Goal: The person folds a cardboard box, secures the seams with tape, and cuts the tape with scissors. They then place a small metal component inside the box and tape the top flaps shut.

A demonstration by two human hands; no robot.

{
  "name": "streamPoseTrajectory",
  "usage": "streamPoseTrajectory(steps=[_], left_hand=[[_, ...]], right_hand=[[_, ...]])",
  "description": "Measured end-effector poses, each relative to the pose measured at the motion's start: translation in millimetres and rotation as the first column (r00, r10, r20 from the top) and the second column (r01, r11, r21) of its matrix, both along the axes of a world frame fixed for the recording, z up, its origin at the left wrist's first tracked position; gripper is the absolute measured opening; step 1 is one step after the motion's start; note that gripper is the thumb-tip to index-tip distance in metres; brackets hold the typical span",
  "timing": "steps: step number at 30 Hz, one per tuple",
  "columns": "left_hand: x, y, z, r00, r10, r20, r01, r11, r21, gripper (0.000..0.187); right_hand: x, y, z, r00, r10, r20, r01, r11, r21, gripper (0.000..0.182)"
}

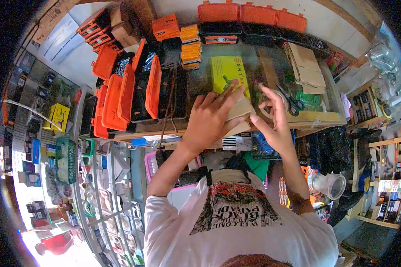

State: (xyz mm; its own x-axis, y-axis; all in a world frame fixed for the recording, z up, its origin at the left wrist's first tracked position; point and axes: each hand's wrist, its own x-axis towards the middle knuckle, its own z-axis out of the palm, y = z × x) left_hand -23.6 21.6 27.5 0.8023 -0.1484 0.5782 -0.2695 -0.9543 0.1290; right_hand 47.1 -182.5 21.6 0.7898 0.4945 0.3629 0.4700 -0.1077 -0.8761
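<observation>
Near the front edge of the glass-topped counter, my left hand (209, 118) rests on a small tan cardboard piece (239, 109), its fingers spread over the top and the thumb along the near side. My right hand (274, 120) is at the right side of that piece, thumb at its edge and the other fingers apart and curved. Just behind the right fingers lies a roll of tape (278, 99), partly hidden. A yellow box (225, 69) lies behind my left hand. Dark-handled scissors (294, 104) lie to the right of the tape.
Open orange-lidded cases (119, 100) with screws stand at the left. Small orange boxes (190, 48) are stacked at the back. Flat brown cardboard (305, 66) lies at the right rear. The counter's wooden edge (316, 124) runs below the hands.
</observation>
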Motion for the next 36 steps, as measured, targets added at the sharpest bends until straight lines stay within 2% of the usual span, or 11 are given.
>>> streamPoseTrajectory(steps=[3,6,12,16,19,22,28,31,36], left_hand=[[0,2,-3,1.000,-0.010,-0.021,0.010,1.000,0.016,0.055],[0,2,-3,0.996,-0.010,-0.093,0.012,1.000,0.015,0.052],[2,4,-3,0.993,-0.020,-0.113,0.027,0.998,0.063,0.052],[2,1,-2,0.999,0.022,-0.032,-0.020,0.999,0.043,0.048],[1,2,-3,0.999,0.022,-0.035,-0.023,1.000,-0.016,0.056],[2,7,-4,0.998,-0.054,-0.036,0.057,0.995,0.080,0.055],[1,2,0,1.000,-0.019,-0.002,0.019,0.999,-0.034,0.038],[2,6,-4,0.997,-0.068,-0.028,0.070,0.996,0.060,0.040],[2,4,-1,0.999,-0.049,-0.016,0.050,0.998,0.039,0.041]], right_hand=[[4,-1,-11,0.997,0.078,0.028,-0.078,0.997,0.021,0.072],[-4,1,-10,0.974,0.175,-0.146,-0.165,0.983,0.079,0.075],[-1,-2,-8,0.974,0.222,-0.056,-0.220,0.975,0.034,0.077],[-4,-3,-6,0.977,0.194,-0.084,-0.192,0.981,0.031,0.078],[-2,-4,-10,0.976,0.201,-0.083,-0.197,0.979,0.059,0.077],[-4,-5,-12,0.980,0.190,-0.056,-0.189,0.982,0.021,0.076],[-6,-3,-12,0.981,0.189,-0.034,-0.188,0.982,0.027,0.073],[-6,-4,-10,0.982,0.186,-0.032,-0.186,0.982,0.008,0.072],[-6,-5,-10,0.981,0.186,-0.047,-0.187,0.982,-0.014,0.072]])
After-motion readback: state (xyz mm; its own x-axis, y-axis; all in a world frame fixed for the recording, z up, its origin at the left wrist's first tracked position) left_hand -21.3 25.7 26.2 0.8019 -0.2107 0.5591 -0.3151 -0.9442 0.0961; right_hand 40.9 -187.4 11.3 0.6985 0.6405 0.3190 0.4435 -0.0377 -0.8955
